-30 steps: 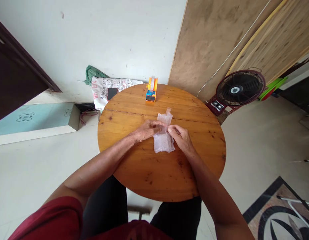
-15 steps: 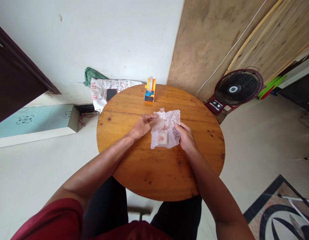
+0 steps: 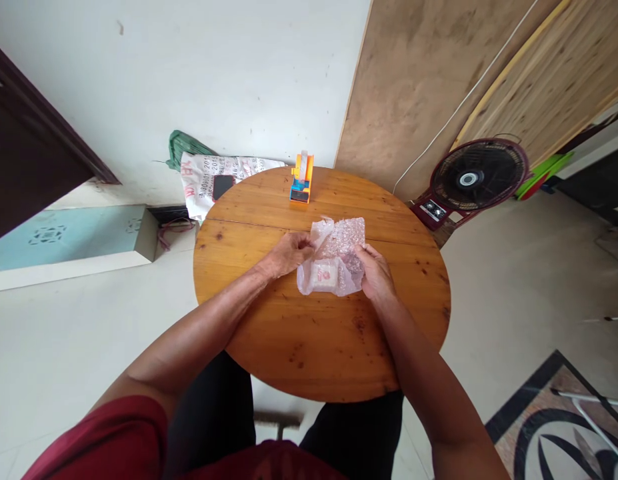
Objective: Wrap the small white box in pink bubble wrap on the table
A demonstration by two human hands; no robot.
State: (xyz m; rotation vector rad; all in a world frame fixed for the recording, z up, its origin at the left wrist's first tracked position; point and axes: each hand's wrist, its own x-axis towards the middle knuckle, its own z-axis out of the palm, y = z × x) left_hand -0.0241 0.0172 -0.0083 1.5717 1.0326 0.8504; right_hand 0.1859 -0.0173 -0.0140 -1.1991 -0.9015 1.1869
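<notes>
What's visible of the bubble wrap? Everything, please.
The bubble wrap is clear, thin and plastic-looking, with a faint pinkish-white tint. It's spread open, crinkled, its edges uneven, bubbly glints strongest at upper right. It's near the middle of the round wooden table. A small pale block with red marking shows in its lower left part; whether a layer covers it is unclear. The right grip holds its right edge; the left grip is at its left edge.

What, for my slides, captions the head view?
Left hand and right hand hold translucent bubble wrap around a whitish, rectangular, red-marked block.
</notes>
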